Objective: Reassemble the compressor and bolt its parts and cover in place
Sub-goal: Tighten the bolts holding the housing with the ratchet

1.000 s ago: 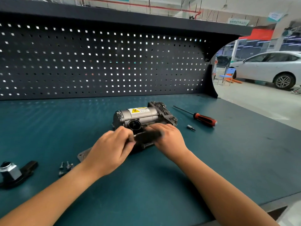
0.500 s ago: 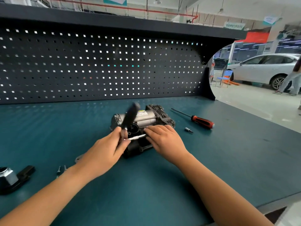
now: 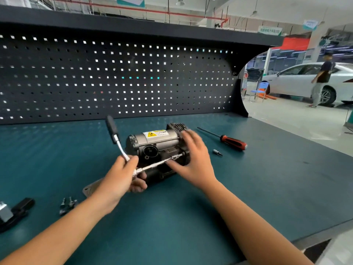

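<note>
Two hands at the compressor (image 3: 158, 145), which sits mid-way along the bench top (image 3: 248, 197), yellow label up. The left hand (image 3: 118, 176) grasps a ratchet (image 3: 113, 131) near its head, with the black handle tilted up and away. A slim extension bar (image 3: 155, 165) runs from there to the compressor's front face. The right hand (image 3: 193, 159) is released, fingers spread over the compressor's right end. It is blurred, so contact cannot be told. A screwdriver (image 3: 233, 143) and a small bit (image 3: 217, 152) lie to the right. Two bolts (image 3: 67, 203) and a black part (image 3: 17, 209) lie far left. A grey plate (image 3: 89, 189) shows beside the left wrist.
</note>
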A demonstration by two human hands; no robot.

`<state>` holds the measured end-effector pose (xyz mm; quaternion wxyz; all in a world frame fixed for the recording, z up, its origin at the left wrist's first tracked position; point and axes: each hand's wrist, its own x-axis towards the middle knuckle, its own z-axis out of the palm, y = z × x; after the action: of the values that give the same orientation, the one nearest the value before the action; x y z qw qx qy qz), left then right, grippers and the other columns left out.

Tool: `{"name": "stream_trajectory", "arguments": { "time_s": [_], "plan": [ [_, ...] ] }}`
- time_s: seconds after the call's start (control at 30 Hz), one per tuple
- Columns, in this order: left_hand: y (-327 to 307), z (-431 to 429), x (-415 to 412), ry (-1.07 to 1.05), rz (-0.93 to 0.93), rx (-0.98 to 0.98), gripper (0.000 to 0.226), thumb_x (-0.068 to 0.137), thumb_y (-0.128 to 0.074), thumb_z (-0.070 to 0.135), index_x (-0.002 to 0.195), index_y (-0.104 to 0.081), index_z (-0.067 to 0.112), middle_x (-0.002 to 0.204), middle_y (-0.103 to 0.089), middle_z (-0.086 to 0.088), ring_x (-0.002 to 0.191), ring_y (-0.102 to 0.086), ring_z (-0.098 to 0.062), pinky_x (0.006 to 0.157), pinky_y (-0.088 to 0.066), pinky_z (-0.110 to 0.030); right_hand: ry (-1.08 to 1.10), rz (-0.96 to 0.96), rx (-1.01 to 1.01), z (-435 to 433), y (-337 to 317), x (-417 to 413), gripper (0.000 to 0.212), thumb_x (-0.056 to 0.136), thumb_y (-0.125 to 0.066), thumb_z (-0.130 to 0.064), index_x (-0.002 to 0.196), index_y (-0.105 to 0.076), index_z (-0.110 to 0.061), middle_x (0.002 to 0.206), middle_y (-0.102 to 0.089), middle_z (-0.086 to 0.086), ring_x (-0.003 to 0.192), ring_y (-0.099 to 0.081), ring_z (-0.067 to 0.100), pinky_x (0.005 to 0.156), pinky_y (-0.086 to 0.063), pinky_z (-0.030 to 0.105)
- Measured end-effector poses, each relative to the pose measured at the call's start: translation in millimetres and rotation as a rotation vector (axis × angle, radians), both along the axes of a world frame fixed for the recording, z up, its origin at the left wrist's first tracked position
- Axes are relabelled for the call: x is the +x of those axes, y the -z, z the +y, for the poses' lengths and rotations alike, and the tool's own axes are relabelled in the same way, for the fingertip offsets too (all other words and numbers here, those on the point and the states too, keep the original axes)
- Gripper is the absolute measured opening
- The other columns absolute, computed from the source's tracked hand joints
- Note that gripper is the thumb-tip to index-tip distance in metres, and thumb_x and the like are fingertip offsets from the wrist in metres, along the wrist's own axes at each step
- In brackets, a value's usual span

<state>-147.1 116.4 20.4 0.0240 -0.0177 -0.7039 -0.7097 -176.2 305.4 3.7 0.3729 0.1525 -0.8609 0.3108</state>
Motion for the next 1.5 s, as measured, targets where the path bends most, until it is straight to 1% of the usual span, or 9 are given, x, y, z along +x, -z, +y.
{"name": "stream_trajectory", "arguments": {
  "time_s": [0.1, 0.2, 0.37, 0.57, 0.8, 0.97, 1.2, 1.37, 1.5],
  "plan": [
    [-1, -2, -1, 0.036, -0.194, 0.241, 0.015, 0.098, -0.047, 0.021, 0.086, -0.043, 0.014, 0.056, -0.058, -0.007, 0.035, -0.052, -0.011, 0.035, -0.043, -0.017, -0.048, -0.482, -0.483, 25, 3, -7, 0.101, 0.072, -0.08, -0.034, 0.149, -0.019, -0.011, 0.152, -0.025, 0.004, 0.139, -0.027, 0.018, 0.113, -0.017, 0.025],
    [0, -2, -1, 0.057, -0.116, 0.136, 0.015, 0.094, -0.053, 0.01, 0.088, -0.04, 0.014, 0.058, -0.055, -0.005, 0.036, -0.049, -0.007, 0.036, -0.041, -0.016, -0.052, -0.618, -0.433, 42, 11, -16, 0.073, 0.075, -0.079, -0.028, 0.137, -0.046, -0.01, 0.136, -0.052, 0.008, 0.122, -0.052, 0.019, 0.107, -0.038, 0.034],
    [0, -7, 0, -0.024, 0.487, -0.537, 0.027, 0.09, -0.058, 0.005, 0.08, -0.039, 0.022, 0.058, -0.05, 0.002, 0.046, -0.05, -0.004, 0.048, -0.036, -0.012, 0.102, -0.44, -0.193, 38, 12, -19, 0.037, 0.081, -0.072, -0.033, 0.109, -0.068, -0.009, 0.111, -0.061, 0.011, 0.098, -0.053, 0.016, 0.073, -0.031, 0.014],
    [4, -19, -1, 0.169, 1.08, -1.046, 0.008, 0.081, -0.044, 0.017, 0.087, -0.04, 0.022, 0.083, -0.039, 0.008, 0.064, -0.042, -0.011, 0.06, -0.039, -0.018, 0.003, -0.522, -0.306, 33, 12, -13, 0.071, 0.077, -0.075, -0.037, 0.137, -0.045, -0.013, 0.12, -0.048, 0.0, 0.117, -0.052, 0.018, 0.098, -0.036, 0.02],
    [14, -4, -5, -0.103, 0.509, -0.588, 0.02, 0.086, -0.061, 0.007, 0.082, -0.049, 0.022, 0.06, -0.062, 0.001, 0.059, -0.058, -0.003, 0.062, -0.039, -0.009, 0.053, -0.467, -0.275, 24, 14, -14, 0.085, 0.074, -0.075, -0.042, 0.143, -0.035, -0.014, 0.136, -0.047, 0.002, 0.126, -0.044, 0.019, 0.105, -0.034, 0.026],
    [8, 1, -10, -0.065, 0.208, -0.205, 0.036, 0.086, -0.06, 0.003, 0.093, -0.047, 0.035, 0.071, -0.059, -0.009, 0.046, -0.058, -0.008, 0.052, -0.047, -0.028, 0.007, -0.547, -0.444, 30, 16, -18, 0.091, 0.072, -0.078, -0.041, 0.146, -0.029, -0.018, 0.142, -0.037, 0.004, 0.131, -0.036, 0.014, 0.095, -0.023, 0.014],
    [-6, -3, -21, 0.099, -0.006, -0.153, 0.02, 0.091, -0.052, 0.004, 0.094, -0.066, 0.017, 0.046, -0.043, -0.001, 0.03, -0.027, -0.009, 0.035, -0.022, -0.012, -0.037, -0.589, -0.502, 31, 19, -22, 0.09, 0.071, -0.08, -0.038, 0.146, -0.034, -0.02, 0.146, -0.038, 0.001, 0.134, -0.038, 0.017, 0.114, -0.026, 0.03],
    [-6, -8, -20, 0.081, 0.269, -0.493, 0.039, 0.09, -0.059, 0.009, 0.091, -0.056, 0.048, 0.045, -0.046, 0.004, 0.035, -0.036, -0.005, 0.04, -0.031, -0.011, -0.068, -0.608, -0.535, 31, 20, -21, 0.091, 0.071, -0.081, -0.034, 0.147, -0.032, -0.022, 0.144, -0.045, 0.0, 0.132, -0.043, 0.017, 0.112, -0.033, 0.036],
    [-10, -14, -23, 0.088, 0.389, -0.674, 0.034, 0.088, -0.06, 0.012, 0.086, -0.057, 0.046, 0.053, -0.054, 0.003, 0.044, -0.043, -0.003, 0.057, -0.038, -0.021, -0.079, -0.61, -0.529, 31, 21, -21, 0.088, 0.07, -0.082, -0.033, 0.145, -0.036, -0.022, 0.144, -0.043, 0.001, 0.132, -0.041, 0.016, 0.113, -0.03, 0.033]
  ]
}}
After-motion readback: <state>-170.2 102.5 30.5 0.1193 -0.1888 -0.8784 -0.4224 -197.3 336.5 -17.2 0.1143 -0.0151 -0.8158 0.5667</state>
